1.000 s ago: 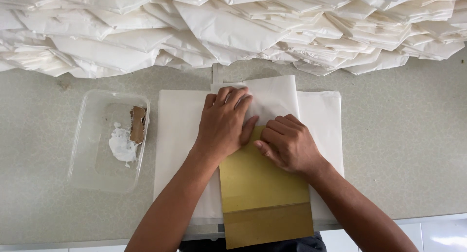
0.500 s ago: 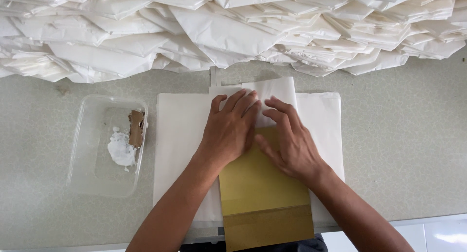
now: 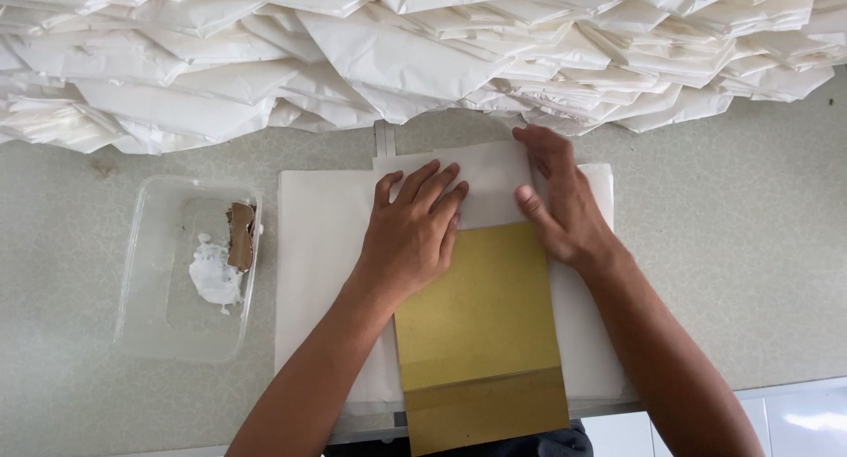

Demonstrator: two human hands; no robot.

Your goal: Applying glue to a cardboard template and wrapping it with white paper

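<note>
a grey speckled table (image 3: 732, 272) seen from above, with bare surface to the right and its front edge near the bottom. a heap of folded white paper bags (image 3: 423, 51) fills the far side, close behind the work. at centre lies a stack of flat white paper sheets (image 3: 322, 245); on it a mustard-yellow board (image 3: 481, 325) overhangs the front edge. a white paper flap (image 3: 490, 179) covers the board's far end. the left hand (image 3: 410, 232) lies flat, fingers spread, on the flap's left part. the right hand (image 3: 560, 201) presses along the flap's right edge, fingers extended, thumb on the paper. neither grips anything. a clear plastic tray (image 3: 146, 333) with white paste (image 3: 214, 276) and a cardboard scrap (image 3: 240, 235) sits just left of the stack.
</note>
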